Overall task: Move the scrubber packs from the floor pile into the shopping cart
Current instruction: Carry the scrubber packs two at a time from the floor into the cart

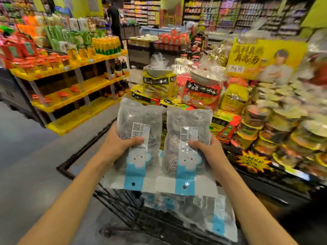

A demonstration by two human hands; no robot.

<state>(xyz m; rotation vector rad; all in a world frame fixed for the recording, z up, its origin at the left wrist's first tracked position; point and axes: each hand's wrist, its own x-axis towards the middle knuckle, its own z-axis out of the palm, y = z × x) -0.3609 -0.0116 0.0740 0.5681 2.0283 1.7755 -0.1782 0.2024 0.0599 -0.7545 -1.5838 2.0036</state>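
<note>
- Right now the left hand (118,142) is gripping one scrubber pack (138,131) and the right hand (208,147) another (187,138), both above the shopping cart (77,161)
- Clear bags are showing silver coiled scrubbers, blue-white cloud labels, "6" printed – more packs (203,213) are lying in the cart

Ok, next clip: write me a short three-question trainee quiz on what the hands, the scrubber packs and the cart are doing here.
1. True or false: the left hand holds nothing.
2. Multiple choice: the clear plastic pack of steel-wool scrubbers with a blue-and-white label in the right hand is (A) on the floor, (B) held above the black wire shopping cart, (C) on the yellow shelf.
3. Fill in: more clear scrubber packs already lie inside the ____.

Key: 1 false, it grips a second clear scrubber pack, thumb on the label; 2 B; 3 cart.
</note>
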